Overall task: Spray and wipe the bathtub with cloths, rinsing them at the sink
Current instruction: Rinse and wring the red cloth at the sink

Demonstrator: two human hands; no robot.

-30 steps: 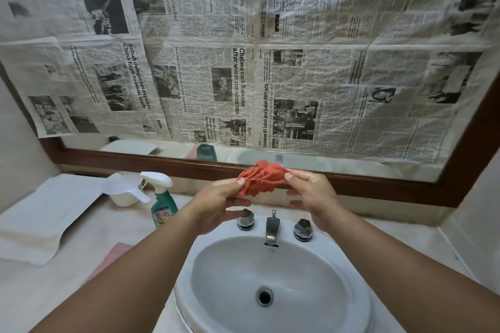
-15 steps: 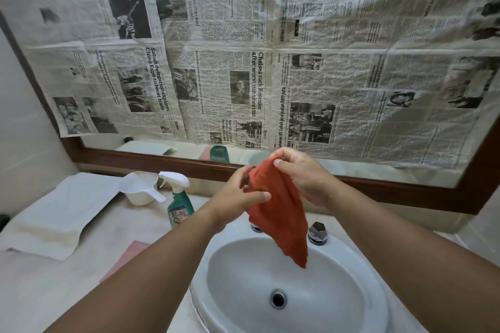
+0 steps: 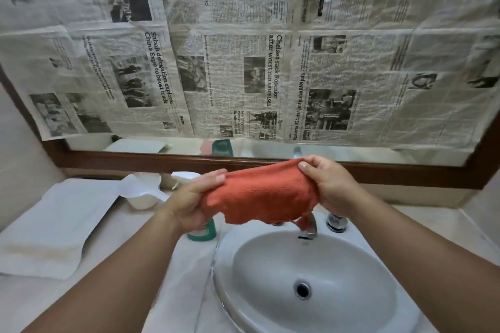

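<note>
Bathroom vanity: pale worktop (image 3: 438,227) with an oval white sink (image 3: 259,273) set into it. Orange cloth (image 3: 259,194) is in the air above the sink's back rim, stretched sideways between both hands. Left hand (image 3: 189,197) grips the cloth's left end, fingers curled round it, thumb on top. Right hand (image 3: 330,184) pinches the right end, thumb on the front face. Cloth's lower edge hangs uneven, with one corner just in front of the tap (image 3: 309,227) (spout partly hidden by it). Chrome tap handle (image 3: 335,222) sits right of the spout. Teal spray bottle (image 3: 203,232) stands on the worktop behind the left hand, mostly hidden. White scoop (image 3: 140,193) is near the back edge, left of the bottle. White folded sheet (image 3: 59,219) lies by the left edge. Behind: wood-framed mirror (image 3: 351,155), glass mostly covered with newspaper (image 3: 243,76).
</note>
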